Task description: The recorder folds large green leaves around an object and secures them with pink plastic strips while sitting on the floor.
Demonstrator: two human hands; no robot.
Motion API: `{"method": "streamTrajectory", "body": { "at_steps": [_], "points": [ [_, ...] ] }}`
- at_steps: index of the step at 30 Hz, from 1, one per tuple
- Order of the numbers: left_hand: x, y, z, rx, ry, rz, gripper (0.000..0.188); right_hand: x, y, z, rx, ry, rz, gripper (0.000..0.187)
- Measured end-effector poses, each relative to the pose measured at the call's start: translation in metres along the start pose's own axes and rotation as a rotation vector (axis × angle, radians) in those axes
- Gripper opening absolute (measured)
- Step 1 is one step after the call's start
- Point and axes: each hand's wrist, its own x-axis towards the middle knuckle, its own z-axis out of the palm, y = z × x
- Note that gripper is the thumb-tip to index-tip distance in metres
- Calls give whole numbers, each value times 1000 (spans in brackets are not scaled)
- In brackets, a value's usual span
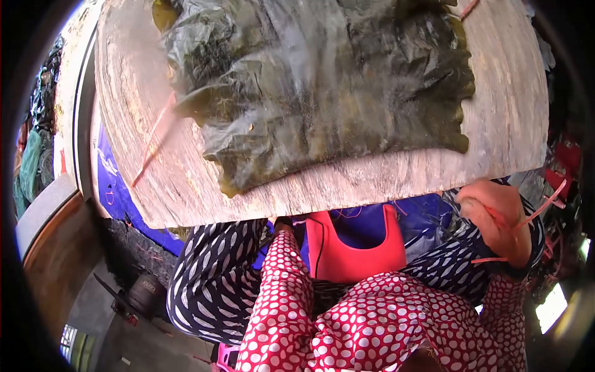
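A wide, wet-looking sheet of dark green seaweed (334,93) lies spread over a pale wooden board (347,189), its ragged near edge short of the board's front. My right hand (496,214), in an orange glove, is low at the right, beside the board's front corner and over my patterned lap. Its fingers look bent together, with two ends of pink string (545,203) sticking out on either side. Of my left hand (284,222), only a dark bit shows beyond the red dotted sleeve, at the board's front edge; the board hides its fingers.
Another pink string (152,142) lies on the board's left side. Below the front edge stands a red plastic piece (347,257) with a curved cut-out, near blue sheeting (418,214). A curved brown-sided object (59,229) is at the left, and a dark round object (147,294) on the floor.
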Motion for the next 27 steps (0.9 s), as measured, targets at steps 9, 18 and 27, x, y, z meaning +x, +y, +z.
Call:
{"method": "streamTrajectory", "body": {
  "at_steps": [9, 18, 27],
  "points": [
    [-4, 72, 54, 321, -45, 278, 26, -12, 2, -2, -68, 27, -202, 6],
    [-139, 203, -69, -134, 120, 760, 18, -18, 27, 0, -12, 83, -511, 15],
    [-210, 177, -129, -177, 420, 887, 12, -15, 44, -5, 40, 100, -477, 28]
  ]
}}
